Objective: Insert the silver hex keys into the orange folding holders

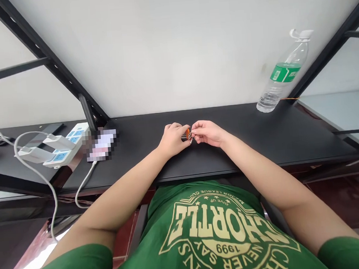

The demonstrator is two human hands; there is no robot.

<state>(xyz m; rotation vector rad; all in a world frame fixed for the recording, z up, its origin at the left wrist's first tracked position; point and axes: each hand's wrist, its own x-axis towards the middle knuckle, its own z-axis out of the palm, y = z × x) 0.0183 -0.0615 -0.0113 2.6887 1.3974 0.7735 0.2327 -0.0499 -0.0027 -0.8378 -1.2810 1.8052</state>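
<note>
Both hands meet over the middle of a black desk (142, 133). My left hand (175, 139) is closed round a small orange-and-silver object (188, 133), its palm turned down; most of the object is hidden by the fingers. From the right, my right hand (209, 133) pinches a thin silver piece (191, 140) at the object's edge with thumb and forefinger. The two sets of fingertips are nearly touching. I cannot tell exactly what the object is, nor whether the silver piece is joined to it.
To the left lie a phone (102, 144) on a white cable and a white power strip (71, 145) with plugged-in chargers. A clear water bottle (282, 76) with a green label stands at the back right. Black metal frame bars (49, 57) rise at both sides before a pale wall.
</note>
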